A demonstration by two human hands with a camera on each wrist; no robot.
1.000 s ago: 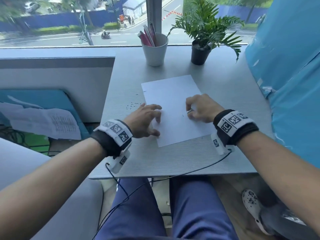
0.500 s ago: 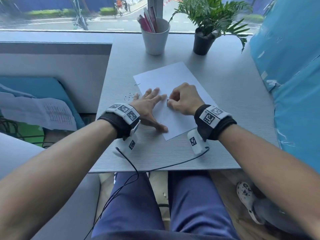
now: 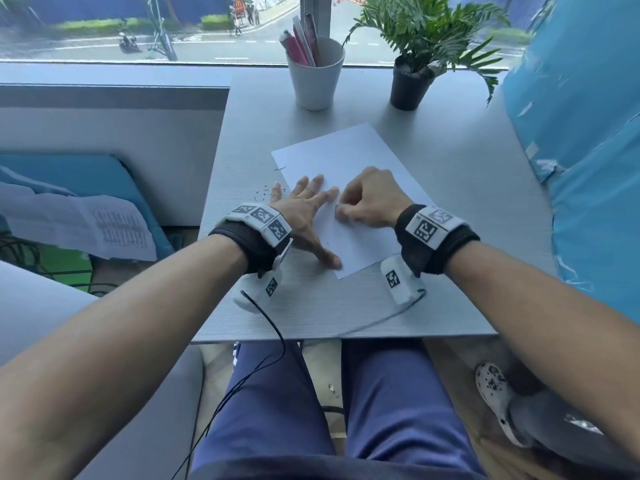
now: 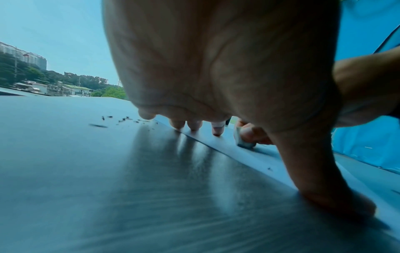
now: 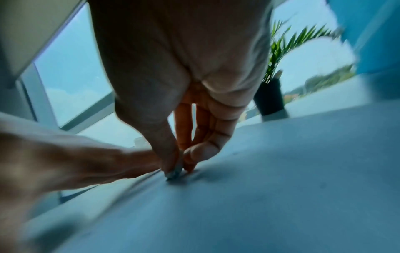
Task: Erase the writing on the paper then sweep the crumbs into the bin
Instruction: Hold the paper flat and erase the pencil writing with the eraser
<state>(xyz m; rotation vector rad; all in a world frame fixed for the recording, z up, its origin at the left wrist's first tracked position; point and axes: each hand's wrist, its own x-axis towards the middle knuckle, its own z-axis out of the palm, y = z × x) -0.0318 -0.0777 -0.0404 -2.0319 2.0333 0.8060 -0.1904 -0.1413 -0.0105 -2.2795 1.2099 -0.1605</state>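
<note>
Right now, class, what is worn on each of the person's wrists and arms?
Bare forearms, no sleeves. The left hand and right hand each have a black wrist band topped with white square-code markers, a white camera pod beneath, and a thin black cable.

Matt white paper [image 3: 349, 157]; brushed grey table [image 3: 467, 209].

far edge: cup [image 3: 316, 81], plant pot [image 3: 408, 87] | right: blue bag [image 3: 588, 140]
</note>
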